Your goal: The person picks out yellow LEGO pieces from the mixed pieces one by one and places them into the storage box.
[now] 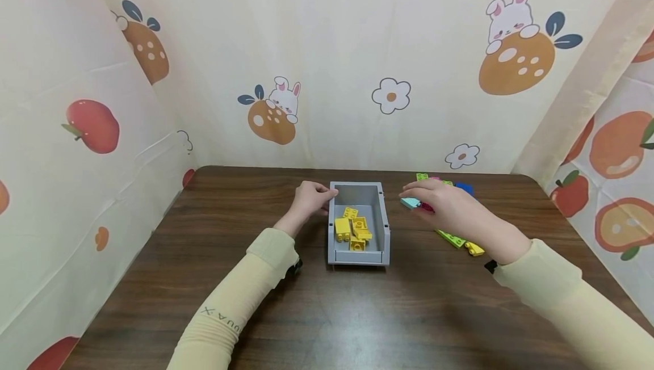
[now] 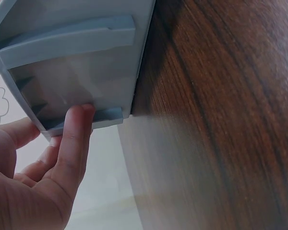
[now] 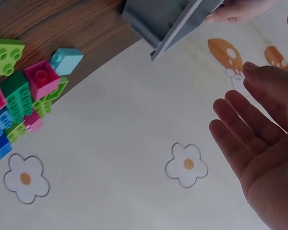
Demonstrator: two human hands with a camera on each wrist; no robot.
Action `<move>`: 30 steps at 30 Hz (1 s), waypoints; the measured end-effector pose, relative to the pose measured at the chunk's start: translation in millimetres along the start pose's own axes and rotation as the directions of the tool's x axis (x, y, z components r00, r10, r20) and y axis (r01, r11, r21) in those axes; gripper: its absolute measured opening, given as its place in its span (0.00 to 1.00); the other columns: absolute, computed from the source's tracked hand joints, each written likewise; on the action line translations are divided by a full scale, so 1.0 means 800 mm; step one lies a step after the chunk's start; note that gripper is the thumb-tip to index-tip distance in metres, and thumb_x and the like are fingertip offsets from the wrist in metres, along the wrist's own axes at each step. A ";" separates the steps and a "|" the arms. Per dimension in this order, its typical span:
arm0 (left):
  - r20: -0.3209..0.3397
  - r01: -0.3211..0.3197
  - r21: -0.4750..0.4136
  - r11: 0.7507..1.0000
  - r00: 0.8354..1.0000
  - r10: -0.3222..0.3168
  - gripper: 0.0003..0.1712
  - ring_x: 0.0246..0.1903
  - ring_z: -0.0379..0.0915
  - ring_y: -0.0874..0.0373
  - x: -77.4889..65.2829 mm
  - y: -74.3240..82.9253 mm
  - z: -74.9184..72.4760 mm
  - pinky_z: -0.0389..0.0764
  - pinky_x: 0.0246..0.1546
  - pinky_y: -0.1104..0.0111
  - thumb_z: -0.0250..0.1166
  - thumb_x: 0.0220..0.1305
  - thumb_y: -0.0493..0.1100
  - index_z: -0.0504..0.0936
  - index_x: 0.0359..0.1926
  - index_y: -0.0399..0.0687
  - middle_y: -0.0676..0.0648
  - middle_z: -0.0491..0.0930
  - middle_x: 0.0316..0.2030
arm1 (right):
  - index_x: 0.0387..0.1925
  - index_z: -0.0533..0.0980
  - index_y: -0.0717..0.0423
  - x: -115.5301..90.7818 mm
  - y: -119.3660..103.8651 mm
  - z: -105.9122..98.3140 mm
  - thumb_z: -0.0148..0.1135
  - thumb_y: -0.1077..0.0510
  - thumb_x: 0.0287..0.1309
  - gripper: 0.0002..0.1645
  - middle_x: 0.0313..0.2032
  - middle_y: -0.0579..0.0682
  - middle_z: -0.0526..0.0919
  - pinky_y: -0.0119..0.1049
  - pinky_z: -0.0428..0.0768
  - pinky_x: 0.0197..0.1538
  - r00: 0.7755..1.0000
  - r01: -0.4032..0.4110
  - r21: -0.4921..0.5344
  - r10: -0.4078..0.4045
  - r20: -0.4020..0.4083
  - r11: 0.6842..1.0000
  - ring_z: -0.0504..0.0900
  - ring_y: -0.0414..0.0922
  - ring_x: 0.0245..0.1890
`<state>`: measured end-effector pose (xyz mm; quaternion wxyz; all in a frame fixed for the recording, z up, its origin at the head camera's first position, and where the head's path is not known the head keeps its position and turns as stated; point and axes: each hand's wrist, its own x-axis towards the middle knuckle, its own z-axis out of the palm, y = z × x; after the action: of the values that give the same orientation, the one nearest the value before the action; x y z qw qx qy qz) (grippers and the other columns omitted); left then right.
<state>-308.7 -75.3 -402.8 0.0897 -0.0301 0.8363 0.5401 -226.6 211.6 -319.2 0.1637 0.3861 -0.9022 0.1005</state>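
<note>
Because so much sits around the grey storage bin (image 1: 357,257), places are given from it. Nearest, below it to the left, the left sleeve (image 1: 217,313) carries dark upside-down letters; an X and an A show, but no word can be read. Upright on the wood-grain bench (image 1: 306,313), the bin has no legible label or brand, and several yellow studded bricks (image 1: 342,228) lie loosely inside it. Right of the bin, a yellow piece (image 1: 474,249) and a lime-green plate (image 1: 451,238) mark the pile's near edge.

At the bin's left wall, the left hand (image 1: 309,197) has a pinching grip on the rim, some fingers along the outside. To the bin's right, the right hand (image 1: 449,205) hangs over the pile, its grip loosely spread and with nothing in it. Beneath and beyond it lie a light-blue sloped brick (image 1: 410,202), a magenta brick (image 3: 42,79) and a dark-blue one (image 1: 464,188).

My judgement of the step: steady the bin while working over the pile. A light pinch on the wall should keep it from sliding or tilting; any brick is best taken singly, from above, by opposite sides, sparing its neighbours.

Beyond the bin, the curtain (image 1: 327,131) reads "Juice" at top; lettering at the far right is cut off.
</note>
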 end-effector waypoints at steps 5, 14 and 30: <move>-0.003 0.005 0.003 1.000 1.000 -0.005 0.18 0.28 0.80 0.56 0.000 0.000 0.000 0.85 0.37 0.59 0.66 0.59 0.50 0.82 0.42 0.40 0.42 0.80 0.35 | 0.43 0.80 0.57 -0.013 0.009 -0.003 0.74 0.65 0.41 0.22 0.45 0.53 0.82 0.47 0.83 0.44 0.998 -0.026 -0.025 0.024 -0.059 0.999 0.80 0.51 0.47; 0.012 0.014 -0.008 1.000 1.000 -0.014 0.19 0.36 0.82 0.46 0.001 -0.001 -0.001 0.84 0.39 0.58 0.66 0.59 0.51 0.82 0.42 0.39 0.39 0.80 0.40 | 0.51 0.78 0.55 -0.047 0.026 -0.010 0.74 0.65 0.42 0.29 0.50 0.57 0.79 0.51 0.83 0.44 0.984 -0.177 -0.006 0.177 -0.020 0.984 0.79 0.55 0.50; 0.015 0.020 -0.007 1.000 1.000 -0.020 0.19 0.38 0.82 0.45 0.003 0.000 -0.001 0.85 0.37 0.59 0.66 0.60 0.51 0.82 0.42 0.39 0.42 0.80 0.37 | 0.51 0.77 0.60 -0.099 0.054 0.008 0.74 0.64 0.42 0.30 0.50 0.65 0.78 0.60 0.78 0.46 0.941 -0.338 -0.009 0.338 0.030 0.941 0.76 0.63 0.51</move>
<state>-311.5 -76.1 -403.2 0.1012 -0.0348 0.8333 0.5424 -208.3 291.7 -357.1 0.1308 0.2266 -0.9578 0.1193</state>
